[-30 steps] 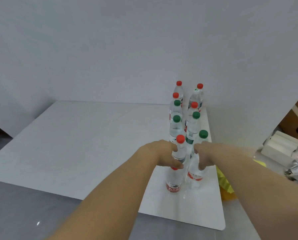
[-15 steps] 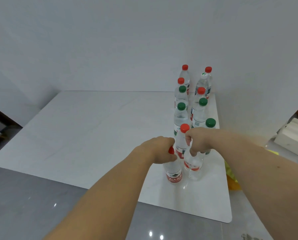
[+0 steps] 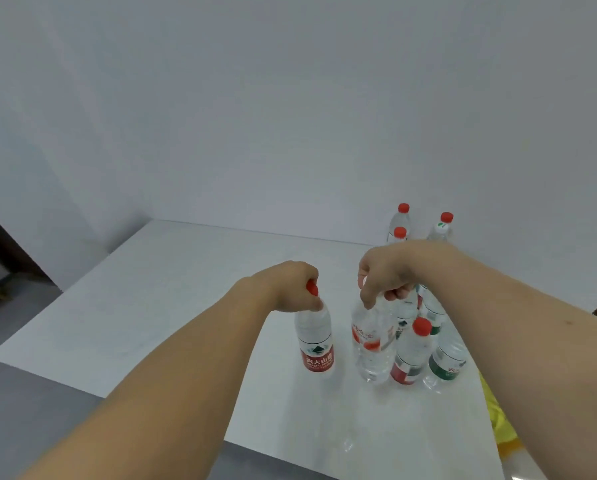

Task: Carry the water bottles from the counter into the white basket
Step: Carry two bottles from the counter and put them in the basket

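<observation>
The left hand (image 3: 291, 287) is curled round the neck of a red-label bottle (image 3: 314, 336), fingers closed over its red cap, and the bottle hangs upright below that grip, seemingly just off the white counter (image 3: 144, 306), though whether its base has fully cleared the surface is hard to tell. Its red band carries white Chinese characters under a small green mountain mark, the Nongfu Spring design, with a line of small Latin letters beneath that is too blurred to read. Just to the right, the right hand (image 3: 385, 273) pinches the top of a clear bottle (image 3: 371, 341) between thumb and curled fingers; its cap is hidden inside the grip, and its transparent label shows red marks and characters I cannot make out. Right of and behind that grip stand the remaining bottles (image 3: 425, 344), close together: one with a red cap and red band, one with a green band, and more at the back with red caps, partly hidden by the right forearm. The white basket is not in view, so the task looks barely begun: two bottles are in hand, neither delivered, and at least five or six wait on the counter.
</observation>
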